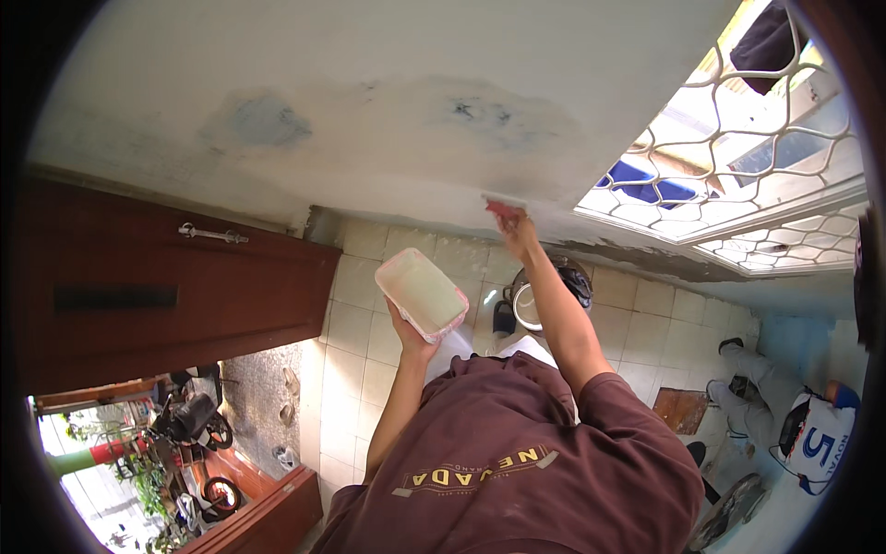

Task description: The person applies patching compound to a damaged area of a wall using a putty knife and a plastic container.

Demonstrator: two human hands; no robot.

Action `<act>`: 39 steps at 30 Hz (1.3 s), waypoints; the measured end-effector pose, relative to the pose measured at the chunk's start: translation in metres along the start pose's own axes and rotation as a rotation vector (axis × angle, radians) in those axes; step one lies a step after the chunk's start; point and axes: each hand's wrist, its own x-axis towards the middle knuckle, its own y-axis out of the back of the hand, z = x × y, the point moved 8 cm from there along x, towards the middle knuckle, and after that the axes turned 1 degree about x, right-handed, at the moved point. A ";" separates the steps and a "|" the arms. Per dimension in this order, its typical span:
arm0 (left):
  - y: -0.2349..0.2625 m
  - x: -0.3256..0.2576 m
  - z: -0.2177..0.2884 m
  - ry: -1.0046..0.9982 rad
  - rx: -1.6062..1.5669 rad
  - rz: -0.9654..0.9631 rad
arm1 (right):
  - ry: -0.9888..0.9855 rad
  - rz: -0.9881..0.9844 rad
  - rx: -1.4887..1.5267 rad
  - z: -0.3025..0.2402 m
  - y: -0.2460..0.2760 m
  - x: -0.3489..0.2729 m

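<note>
Pink rectangular plastic tub point(422, 295) rests level in your gripping left hand point(406, 334) below the stained white wall point(369, 120), while your right hand point(517, 231) clenches a reddish flat scraper point(503, 209) there; press evenly, strokes overlapping.

Daylit, window point(738, 138) glare, heavy fisheye vignette, edges perhaps soft

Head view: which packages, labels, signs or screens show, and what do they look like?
Tub: rectangular, whitish with pink rim, held up in the left hand, left of the right hand's red scraper.
Shirt print: yellowish lettering on the brown shirt, bottom centre.
Back print: blue mark on another person's white shirt, lower right.
Screens: none.
</note>
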 end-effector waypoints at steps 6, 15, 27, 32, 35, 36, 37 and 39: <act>-0.002 0.001 0.004 -0.021 -0.026 -0.107 | 0.082 -0.037 0.143 -0.112 -0.110 -0.053; -0.049 0.012 -0.017 0.037 -0.055 -0.121 | 0.454 -0.295 0.152 -0.235 -0.192 -0.215; -0.002 -0.016 0.020 -0.067 -0.039 0.033 | -0.167 0.198 0.023 0.070 0.033 0.005; 0.003 -0.026 0.028 -0.152 -0.106 0.066 | -0.072 -0.015 0.075 -0.006 -0.048 -0.002; 0.014 -0.016 0.025 -0.090 -0.132 -0.109 | 0.042 -0.108 0.108 -0.111 -0.151 -0.065; 0.015 -0.009 0.017 -0.044 -0.140 -0.192 | 0.078 -0.177 0.116 -0.150 -0.186 -0.091; 0.008 -0.003 0.012 -0.031 -0.148 -0.196 | 0.117 -0.245 0.125 -0.187 -0.218 -0.118; -0.017 0.004 0.006 -0.010 -0.157 -0.207 | 0.200 -0.312 0.118 -0.246 -0.272 -0.174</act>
